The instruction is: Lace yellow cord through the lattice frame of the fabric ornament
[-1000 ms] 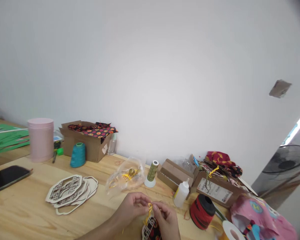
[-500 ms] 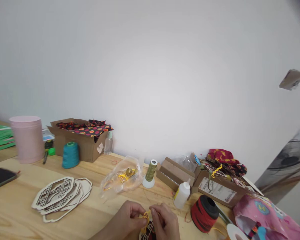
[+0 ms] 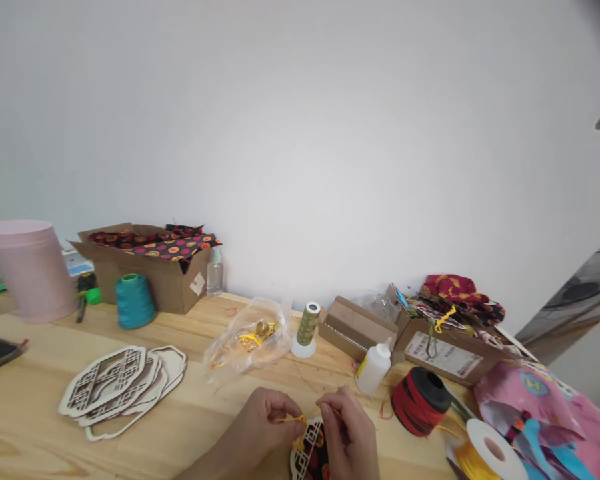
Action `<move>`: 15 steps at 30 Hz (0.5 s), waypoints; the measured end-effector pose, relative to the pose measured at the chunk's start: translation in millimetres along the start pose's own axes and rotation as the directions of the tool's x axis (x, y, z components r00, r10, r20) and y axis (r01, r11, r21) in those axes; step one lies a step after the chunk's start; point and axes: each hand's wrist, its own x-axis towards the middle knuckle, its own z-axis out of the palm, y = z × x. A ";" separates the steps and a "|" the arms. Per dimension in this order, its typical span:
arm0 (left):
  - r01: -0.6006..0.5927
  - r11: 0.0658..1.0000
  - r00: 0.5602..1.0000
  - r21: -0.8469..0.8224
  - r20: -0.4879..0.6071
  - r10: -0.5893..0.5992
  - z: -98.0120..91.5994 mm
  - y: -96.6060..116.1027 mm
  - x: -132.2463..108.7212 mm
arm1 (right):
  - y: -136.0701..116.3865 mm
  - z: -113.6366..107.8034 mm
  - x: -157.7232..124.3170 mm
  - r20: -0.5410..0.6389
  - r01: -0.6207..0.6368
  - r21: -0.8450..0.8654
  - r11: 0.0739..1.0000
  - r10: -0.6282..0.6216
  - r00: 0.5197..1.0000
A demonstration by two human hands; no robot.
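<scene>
Left hand [image 3: 269, 421] pinches thin yellow cord [image 3: 301, 420] beside a pale, lattice-cut panel [image 3: 306, 450] with dark red-patterned fabric [image 3: 321, 453]. Right hand [image 3: 353, 433] curls alongside, its grip unclear.

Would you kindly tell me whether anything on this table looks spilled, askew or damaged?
Nothing looks spilled or broken. It's merely untidy: the lattice frames lie fanned unevenly, patterned fabric overhangs the rim of its cardboard box, and a loose red thread curls on the table beside the red spool.
</scene>
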 end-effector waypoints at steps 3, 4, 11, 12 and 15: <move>-0.012 0.999 1.000 0.044 -0.005 0.012 1.3 6.8 -2.4 | -2.2 0.8 -0.3 -0.035 -0.002 0.058 0.998 0.004 0.999; -0.016 0.999 1.000 0.047 0.008 0.016 1.5 8.5 -2.9 | -2.5 1.3 -0.6 -0.040 -0.006 0.069 0.998 0.009 0.999; 0.019 0.994 1.000 -0.106 0.013 -0.017 -4.7 6.9 3.3 | 3.6 5.1 -1.9 -0.084 -0.095 0.038 0.995 0.098 0.992; 0.037 0.990 0.999 -0.134 0.017 -0.035 -6.1 6.2 4.9 | 4.9 5.8 -2.1 -0.087 -0.110 0.027 0.994 0.111 0.990; 0.054 0.987 0.999 -0.155 0.014 -0.052 -8.8 5.7 8.0 | 7.7 8.2 -2.3 -0.080 -0.157 0.005 0.988 0.157 0.984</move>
